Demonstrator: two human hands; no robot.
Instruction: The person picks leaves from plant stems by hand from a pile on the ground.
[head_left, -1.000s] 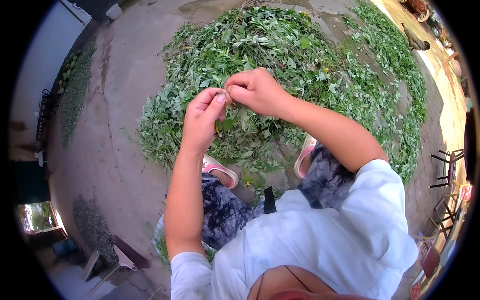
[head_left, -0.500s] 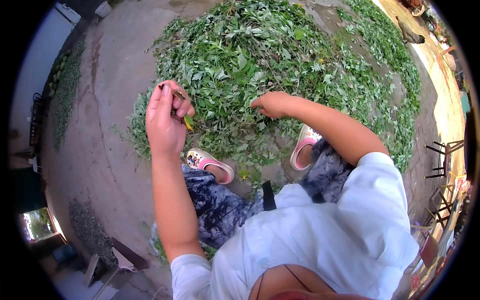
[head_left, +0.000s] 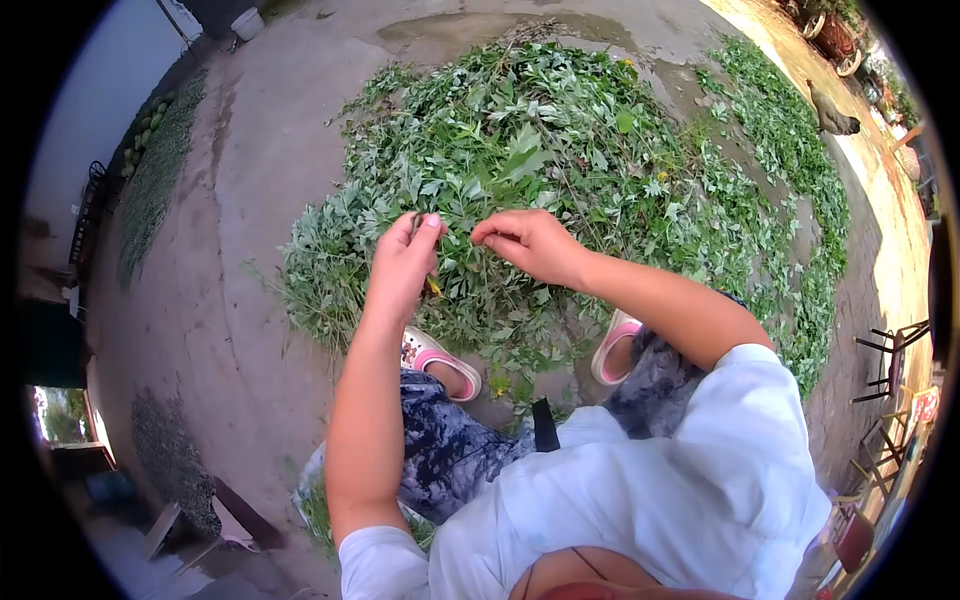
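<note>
My left hand is closed in a pinch on withered leaves, with a yellow bit showing below the fingers. Close to its right, my right hand has thumb and fingertips pressed together; whatever is between them is hidden. Both hands hover at the near side of a big heap of cut leafy green plants. A paler, larger leafy sprig stands out just beyond the hands, and I cannot tell whether either hand holds it.
My feet in white-and-pink clogs are at the heap's near edge. More greens lie spread to the right. A white bucket stands far left, a chicken far right. Dark stools stand at the right.
My left hand has moved right and lower, toward my right hand, still holding the withered leaves. My right hand has drawn back slightly from the heap and its fingers are now pinched. The view has shifted.
</note>
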